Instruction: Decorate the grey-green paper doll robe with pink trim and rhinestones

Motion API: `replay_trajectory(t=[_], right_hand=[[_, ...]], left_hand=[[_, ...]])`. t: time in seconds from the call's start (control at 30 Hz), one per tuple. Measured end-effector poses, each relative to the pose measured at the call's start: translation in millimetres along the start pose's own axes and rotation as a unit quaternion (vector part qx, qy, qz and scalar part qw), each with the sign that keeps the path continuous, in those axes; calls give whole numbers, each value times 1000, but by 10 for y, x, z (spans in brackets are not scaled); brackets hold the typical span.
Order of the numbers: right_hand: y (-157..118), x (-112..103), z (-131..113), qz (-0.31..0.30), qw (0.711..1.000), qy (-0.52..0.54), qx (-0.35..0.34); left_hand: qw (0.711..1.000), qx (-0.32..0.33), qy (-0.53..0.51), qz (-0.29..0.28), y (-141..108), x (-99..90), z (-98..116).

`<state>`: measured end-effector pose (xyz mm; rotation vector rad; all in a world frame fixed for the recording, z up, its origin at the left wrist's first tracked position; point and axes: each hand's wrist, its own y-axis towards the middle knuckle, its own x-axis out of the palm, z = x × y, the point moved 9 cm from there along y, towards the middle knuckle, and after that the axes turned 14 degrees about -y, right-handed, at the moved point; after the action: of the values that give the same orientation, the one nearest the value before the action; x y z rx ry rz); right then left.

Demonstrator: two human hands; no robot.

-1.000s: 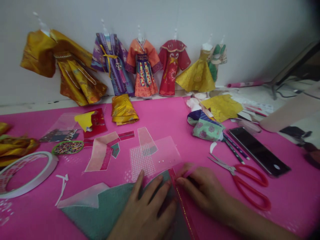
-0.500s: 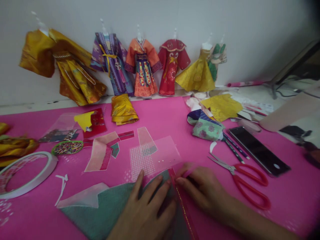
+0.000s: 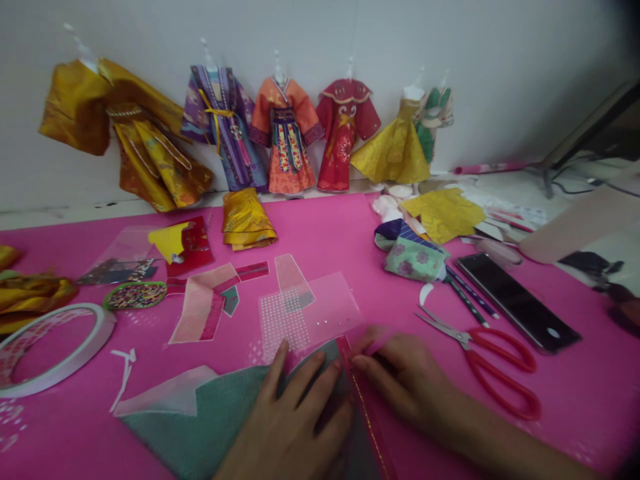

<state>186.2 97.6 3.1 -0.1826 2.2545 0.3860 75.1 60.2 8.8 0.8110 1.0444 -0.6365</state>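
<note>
My left hand (image 3: 300,407) lies with fingers spread over a green piece of fabric (image 3: 225,407), pressing it to the pink table surface. Along the fabric's right edge runs a red strip (image 3: 365,400) with a gold line. Next to the strip's upper end, my right hand (image 3: 400,370) is closed in a pinch; a pinkish bit shows at its fingers, too blurred to name. Just beyond both hands is a clear sheet (image 3: 330,300) carrying rows of small white gems. Red-handled scissors (image 3: 465,340) rest to the right of my right hand, blades apart.
Several doll dresses on stands line the wall, one a red dress (image 3: 345,133). A phone (image 3: 520,303), pencils (image 3: 473,297) and fabric scraps (image 3: 415,257) lie at right. At left are a tape roll (image 3: 93,347), a tray of beads (image 3: 135,295) and cut pink pieces (image 3: 200,303).
</note>
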Motion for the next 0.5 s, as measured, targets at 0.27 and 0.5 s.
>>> replay_trajectory(t=[0.27, 0.5], right_hand=[[2, -5, -12, 5, 1000, 0, -10], [-2, 9, -8, 0, 1000, -9, -11]], left_hand=[[1000, 7, 16, -2, 4, -20, 0], [1000, 12, 7, 9, -4, 13, 6]])
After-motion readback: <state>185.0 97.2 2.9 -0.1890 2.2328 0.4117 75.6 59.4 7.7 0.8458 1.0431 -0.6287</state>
